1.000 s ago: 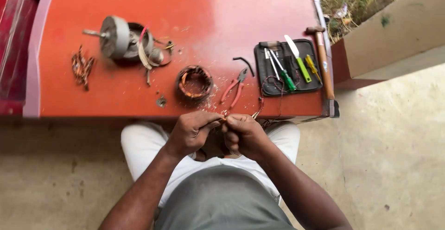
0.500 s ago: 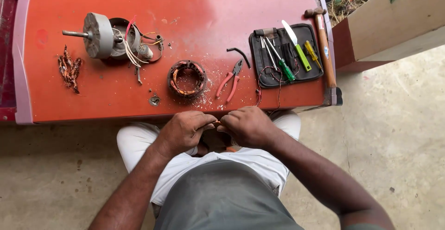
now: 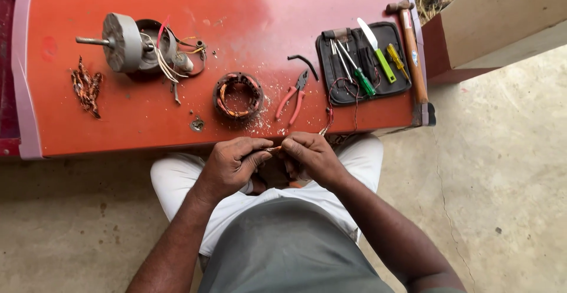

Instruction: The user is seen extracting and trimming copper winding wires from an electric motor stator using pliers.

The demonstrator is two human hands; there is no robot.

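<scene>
My left hand (image 3: 232, 164) and my right hand (image 3: 310, 154) meet over my lap, just below the front edge of a red table (image 3: 136, 124). Both pinch a thin copper-coloured wire (image 3: 273, 149) between fingertips; its far end runs up toward the table edge. Directly above the hands on the table lie a round stator ring with copper winding (image 3: 238, 96) and red-handled pliers (image 3: 293, 98).
A fan motor with shaft and loose wires (image 3: 133, 44) sits at the back left, a heap of copper scraps (image 3: 87, 86) beside it. A black tool pouch (image 3: 361, 62) with screwdrivers and a hammer (image 3: 410, 48) lie at the right. Concrete floor around.
The view has shifted so the table sits a little higher and farther left. My hands stay together on the wire, the fingers working slightly.
</scene>
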